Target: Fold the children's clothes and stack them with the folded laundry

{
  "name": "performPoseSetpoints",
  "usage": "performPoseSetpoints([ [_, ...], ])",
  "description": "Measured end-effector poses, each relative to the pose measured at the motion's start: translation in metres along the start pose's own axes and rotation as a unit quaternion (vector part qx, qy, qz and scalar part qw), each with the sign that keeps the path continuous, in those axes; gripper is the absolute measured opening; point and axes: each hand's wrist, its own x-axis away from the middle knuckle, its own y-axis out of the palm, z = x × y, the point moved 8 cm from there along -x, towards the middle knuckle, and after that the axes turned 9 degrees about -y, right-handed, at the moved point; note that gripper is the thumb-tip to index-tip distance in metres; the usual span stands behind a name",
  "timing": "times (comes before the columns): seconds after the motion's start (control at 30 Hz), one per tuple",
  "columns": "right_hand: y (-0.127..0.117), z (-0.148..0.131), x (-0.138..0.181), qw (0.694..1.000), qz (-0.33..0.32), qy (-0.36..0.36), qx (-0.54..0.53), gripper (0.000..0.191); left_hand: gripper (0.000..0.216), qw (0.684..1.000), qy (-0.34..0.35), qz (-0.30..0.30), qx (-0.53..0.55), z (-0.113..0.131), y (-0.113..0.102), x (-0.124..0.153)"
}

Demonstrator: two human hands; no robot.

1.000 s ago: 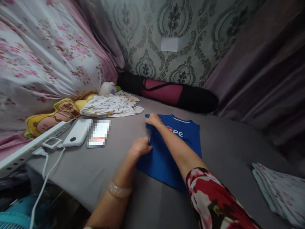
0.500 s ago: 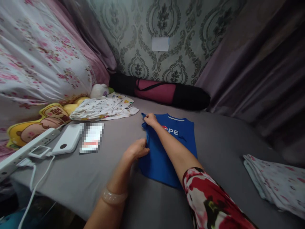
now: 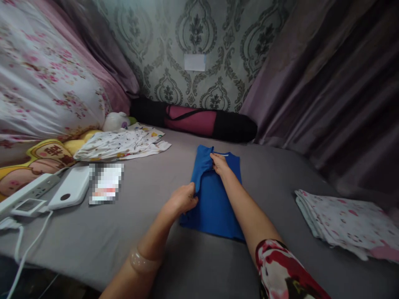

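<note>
The blue shirt (image 3: 218, 207) lies centre frame on the grey sheet (image 3: 124, 224). My left hand (image 3: 183, 199) pinches its left edge; my right hand (image 3: 220, 164) grips the folded-over flap by the collar. Holding both pinches level, I judge, makes the fold straight.

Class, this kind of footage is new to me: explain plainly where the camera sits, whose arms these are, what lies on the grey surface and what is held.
The camera is worn on a person's head and looks down, so both bare arms are that person's own. The left hand pinches the left edge of the blue shirt; the right hand grips a fold near its collar. On the grey sheet also lie a folded floral cloth, a white printed garment and a white power bank.
</note>
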Motion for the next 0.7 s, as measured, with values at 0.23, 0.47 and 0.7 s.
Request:
performPoseSetpoints([
  [0.23,-0.013,0.018,0.000,0.997,0.013,0.030,0.064,0.019,0.026,0.998,0.001,-0.059,0.015,0.008,0.017,0.001],
  [0.47,-0.013,0.007,-0.004,0.975,-0.023,-0.072,0.210,0.026,0.020,0.997,0.013,-0.061,0.048,0.005,0.026,-0.004],
  [0.7,-0.021,0.001,-0.006,0.942,-0.021,-0.098,0.321,0.040,0.022,0.993,-0.003,-0.083,0.078,0.000,0.029,-0.007],
])
